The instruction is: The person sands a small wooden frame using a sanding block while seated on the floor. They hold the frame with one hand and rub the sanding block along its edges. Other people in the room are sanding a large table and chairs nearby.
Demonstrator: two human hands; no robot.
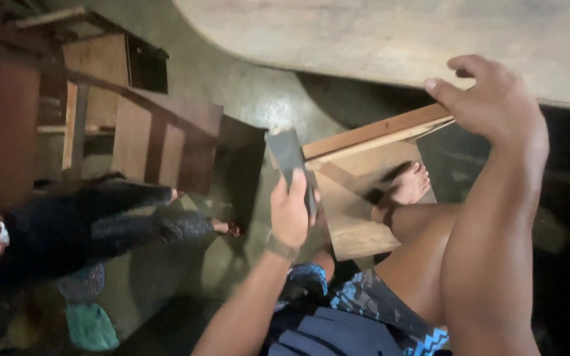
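Dull grey-green concrete floor (232,99) filled the middle of the view, shiny in one spot. Across the top ran a broad pale wooden worktop (390,33) with a rounded corner. At the left stood dark brown wooden furniture (159,138), made of slats and panels, with a box-like piece behind it. Below that another person sat low, legs in dark patterned trousers (100,217), one sandalled foot on the floor and a hand showing at the far left edge. A green cloth (90,326) lay on the floor near them.

Under the worktop a light wooden frame (364,171) leaned between the wearer's legs; their bare foot (411,184) rested on its lower panel, and blue patterned shorts (364,310) showed at the bottom edge.

The right hand (496,105) reached forward with the forearm raised, its fingers curled over the upper end of the frame's top rail, thumb pointing left. The left hand (291,214), a band on its wrist, was closed around a flat dark rectangular block (288,158), held upright just left of the frame, with the thumb pressed along its face. No labels could be made out on anything.
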